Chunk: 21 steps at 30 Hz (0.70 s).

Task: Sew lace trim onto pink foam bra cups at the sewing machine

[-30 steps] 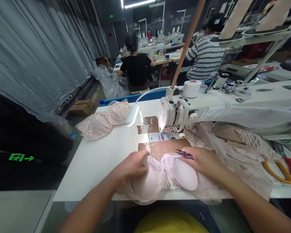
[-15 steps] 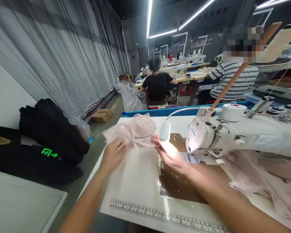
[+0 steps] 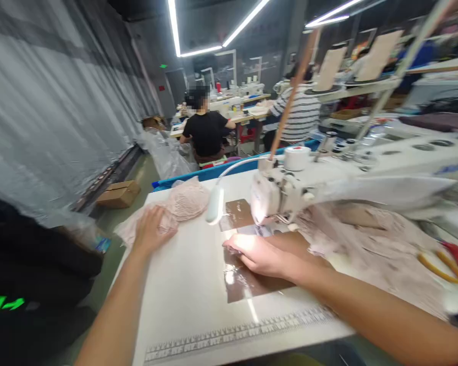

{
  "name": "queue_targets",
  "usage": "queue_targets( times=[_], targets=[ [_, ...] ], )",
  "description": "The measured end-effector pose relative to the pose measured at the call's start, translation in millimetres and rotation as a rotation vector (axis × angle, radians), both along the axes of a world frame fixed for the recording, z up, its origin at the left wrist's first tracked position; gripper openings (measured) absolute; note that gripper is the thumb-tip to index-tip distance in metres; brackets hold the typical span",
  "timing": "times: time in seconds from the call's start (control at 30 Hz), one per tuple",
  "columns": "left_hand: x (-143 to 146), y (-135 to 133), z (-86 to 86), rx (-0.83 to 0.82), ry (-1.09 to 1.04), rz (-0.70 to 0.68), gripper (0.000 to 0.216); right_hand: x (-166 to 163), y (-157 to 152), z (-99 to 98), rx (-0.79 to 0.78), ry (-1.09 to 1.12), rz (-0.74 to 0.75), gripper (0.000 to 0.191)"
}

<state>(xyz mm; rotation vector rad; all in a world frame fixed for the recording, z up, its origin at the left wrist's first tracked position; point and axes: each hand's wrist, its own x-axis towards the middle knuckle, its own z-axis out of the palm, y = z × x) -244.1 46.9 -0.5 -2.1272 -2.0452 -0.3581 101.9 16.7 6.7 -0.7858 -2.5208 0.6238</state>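
A pale pink lace bra (image 3: pixel 187 198) with two rounded cups lies at the far left corner of the white table (image 3: pixel 183 284). My left hand (image 3: pixel 152 231) rests on its near cup, fingers stretched over the lace. Beside the sewing machine (image 3: pixel 267 195), my right hand (image 3: pixel 257 254) is low over the brown plate (image 3: pixel 238 279), under the lamp (image 3: pixel 215 203). Its fingers are curled together, and a small dark thing shows at the fingertips, too blurred to name. The machine's needle area is partly hidden.
Pale pink fabric (image 3: pixel 366 244) is heaped right of the machine, near scissors with yellow and red handles (image 3: pixel 450 262). A printed ruler (image 3: pixel 232 333) runs along the front edge. Two people sit at machines ahead. A cardboard box (image 3: pixel 118 194) stands on the floor at left.
My view has turned right. My left hand went from the bra's near edge to lying on a cup. My right hand left the bra and came down by the machine.
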Motion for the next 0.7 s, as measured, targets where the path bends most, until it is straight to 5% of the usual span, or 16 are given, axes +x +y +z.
queue_targets(
  times=[0.1,0.17,0.3,0.4,0.5,0.7],
  targets=[
    [2,-6,4.5,0.081,-0.017,-0.044,0.068,68,-37,3.7,0.017,-0.053,-0.176,0.037],
    [15,-15,7.4,0.094,-0.1,-0.041,0.06,114,-52,-0.5,0.052,-0.018,-0.418,0.026],
    [78,-46,11.8,-0.221,-0.387,-0.099,0.045,187,-60,-16.6,0.186,-0.105,-0.941,0.027],
    [148,-66,16.1,-0.523,-0.556,-0.361,0.036,214,-60,-22.7,0.1,-0.087,-0.952,0.021],
    [219,-77,19.1,-0.729,-0.747,-0.596,0.032,223,-60,-20.7,0.099,0.21,-0.935,0.018],
    [339,-61,6.4,-0.708,-1.164,-0.615,0.044,235,-58,-23.7,0.001,0.582,-0.807,0.022]
  ],
)
